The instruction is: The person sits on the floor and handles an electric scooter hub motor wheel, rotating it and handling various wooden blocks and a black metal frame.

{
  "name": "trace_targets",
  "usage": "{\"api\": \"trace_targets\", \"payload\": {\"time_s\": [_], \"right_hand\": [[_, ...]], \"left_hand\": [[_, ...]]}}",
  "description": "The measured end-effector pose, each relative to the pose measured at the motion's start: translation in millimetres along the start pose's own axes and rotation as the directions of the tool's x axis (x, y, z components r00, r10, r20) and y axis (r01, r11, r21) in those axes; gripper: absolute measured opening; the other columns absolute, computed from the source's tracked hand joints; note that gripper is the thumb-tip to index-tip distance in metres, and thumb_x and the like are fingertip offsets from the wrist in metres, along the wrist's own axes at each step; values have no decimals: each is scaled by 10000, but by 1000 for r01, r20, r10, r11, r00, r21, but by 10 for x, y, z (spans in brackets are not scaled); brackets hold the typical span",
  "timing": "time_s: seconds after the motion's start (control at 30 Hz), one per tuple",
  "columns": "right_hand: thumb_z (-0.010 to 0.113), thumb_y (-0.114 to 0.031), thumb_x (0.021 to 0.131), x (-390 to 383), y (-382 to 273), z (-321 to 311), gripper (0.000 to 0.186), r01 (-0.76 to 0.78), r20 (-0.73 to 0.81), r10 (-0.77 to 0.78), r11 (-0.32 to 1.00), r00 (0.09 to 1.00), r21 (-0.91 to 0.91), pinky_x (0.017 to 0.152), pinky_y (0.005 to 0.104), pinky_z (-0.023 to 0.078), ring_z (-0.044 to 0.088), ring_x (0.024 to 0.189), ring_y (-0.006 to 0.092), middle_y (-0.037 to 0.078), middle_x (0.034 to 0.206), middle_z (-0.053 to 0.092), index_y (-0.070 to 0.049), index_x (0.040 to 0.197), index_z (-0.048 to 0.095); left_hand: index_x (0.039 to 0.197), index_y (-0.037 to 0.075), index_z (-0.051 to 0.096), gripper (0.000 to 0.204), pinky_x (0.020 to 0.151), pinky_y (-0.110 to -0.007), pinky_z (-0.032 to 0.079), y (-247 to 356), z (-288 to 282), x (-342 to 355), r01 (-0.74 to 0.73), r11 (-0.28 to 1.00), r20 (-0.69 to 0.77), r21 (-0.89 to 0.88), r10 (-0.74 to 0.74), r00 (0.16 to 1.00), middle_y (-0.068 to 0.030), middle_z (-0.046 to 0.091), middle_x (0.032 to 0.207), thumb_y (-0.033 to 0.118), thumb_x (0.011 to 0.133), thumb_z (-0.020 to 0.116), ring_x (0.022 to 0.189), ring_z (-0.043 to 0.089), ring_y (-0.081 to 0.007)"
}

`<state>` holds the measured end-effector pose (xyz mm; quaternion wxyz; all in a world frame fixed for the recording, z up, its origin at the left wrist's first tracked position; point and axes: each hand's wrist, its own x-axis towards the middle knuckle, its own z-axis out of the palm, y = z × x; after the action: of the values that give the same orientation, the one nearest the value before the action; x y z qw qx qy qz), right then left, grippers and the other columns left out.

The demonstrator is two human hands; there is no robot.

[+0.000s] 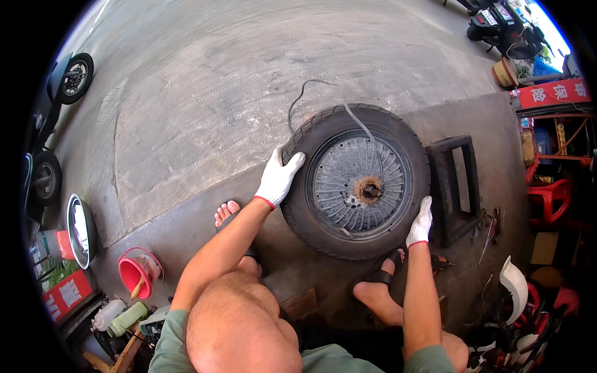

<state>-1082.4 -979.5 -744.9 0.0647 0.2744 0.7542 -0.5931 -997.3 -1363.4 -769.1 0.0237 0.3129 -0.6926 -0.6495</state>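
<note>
A motor wheel with a black tire and a dusty grey finned hub lies on the floor in front of me. Its axle sticks up from a rusty centre. A grey cable runs from near the axle over the tire and loops beyond it. My left hand, in a white glove with a red cuff, grips the tire's left side, thumb on the sidewall. On the lower right edge, my right hand in a matching glove holds the tire, its fingers along the tread.
A black rectangular frame stands right of the wheel, with wrenches beyond it. A red bucket and a metal basin are at left. Scooters stand at the far right and left edge. My sandalled feet flank the wheel.
</note>
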Motion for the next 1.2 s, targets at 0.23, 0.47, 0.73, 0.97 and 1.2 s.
{"api": "trace_targets", "payload": {"time_s": [0.23,0.47,0.73,0.97,1.2], "right_hand": [[489,-511,1028,-120,-90,34,732,12,-20,-12,1000,1000,-6,1168,342,274,416,1383,219,114,1523,447,60,1477,404],[469,-541,1025,-166,-113,55,756,69,-47,-72,996,996,-59,1180,344,251,385,1410,225,114,1548,416,40,1501,379],[492,-558,1011,-156,-211,119,774,37,33,-36,998,999,-41,1175,365,268,402,1397,237,113,1531,438,35,1497,388],[544,-609,960,90,-66,-157,808,-120,199,93,985,976,128,1146,425,333,454,1354,285,108,1515,456,-10,1489,425],[556,-530,990,167,-641,-221,726,-5,178,-5,999,984,52,1120,366,361,498,1301,231,96,1471,497,23,1450,460]], "left_hand": [[1388,-68,471,740,1075,-363,399,-176,36,59,-18,1000,-13,-20,18,1000,-261,597,1319,458,904,663,1250,568,-314],[1399,-79,457,723,1088,-374,390,-216,59,29,-24,999,-70,40,27,997,-263,571,1351,410,912,672,1274,544,-312],[1452,-97,395,815,1130,-359,358,-161,-34,160,19,996,41,-83,-15,999,-259,523,1419,449,917,677,1329,503,-290],[1457,-110,379,814,1139,-351,347,38,59,341,73,984,183,-165,-42,982,-261,486,1454,456,941,654,1359,471,-283],[1427,-92,409,851,1074,-378,412,576,-212,-63,52,999,83,0,-51,995,-292,582,1327,560,919,611,1269,563,-334]]}}
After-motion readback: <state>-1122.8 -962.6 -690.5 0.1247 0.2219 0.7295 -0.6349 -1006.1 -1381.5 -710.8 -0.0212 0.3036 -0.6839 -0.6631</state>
